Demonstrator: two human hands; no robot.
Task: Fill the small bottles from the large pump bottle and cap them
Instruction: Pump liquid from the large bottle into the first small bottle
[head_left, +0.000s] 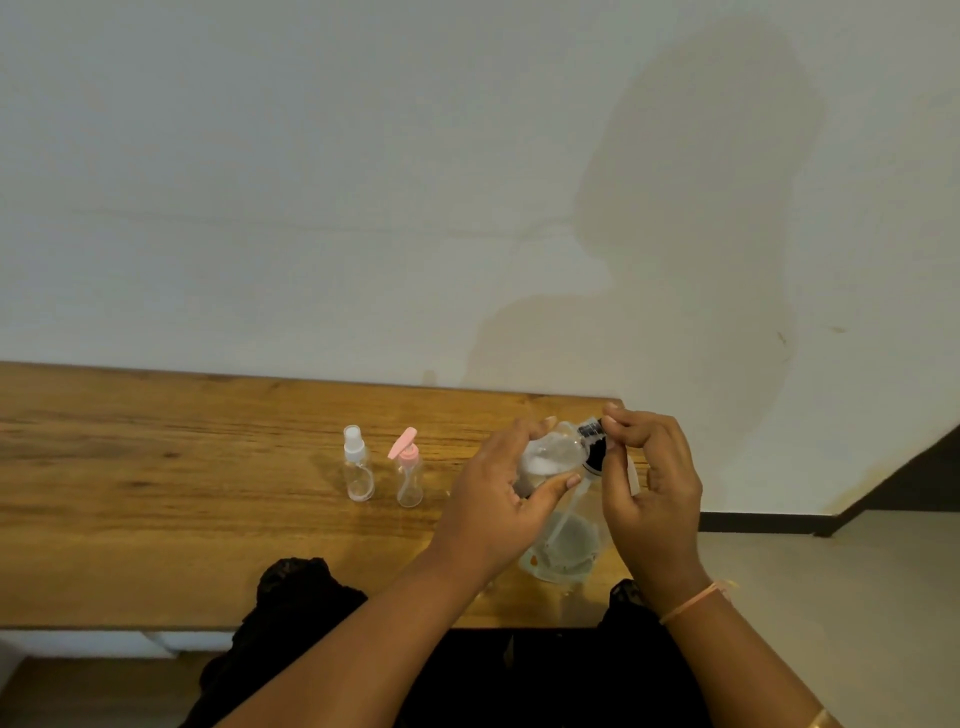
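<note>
You're opening up, I judge: your left hand grips the one large pump bottle at the right end of the tabletop, and your right hand pinches its black pump top. Next, uncap a small one. Two stand capped nearby: the white-topped small bottle and the pink-topped small bottle.

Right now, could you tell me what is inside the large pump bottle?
A pale dip tube slants down inside the large pump bottle toward seemingly shallow liquid. The left hand and right hand hide its top.
</note>
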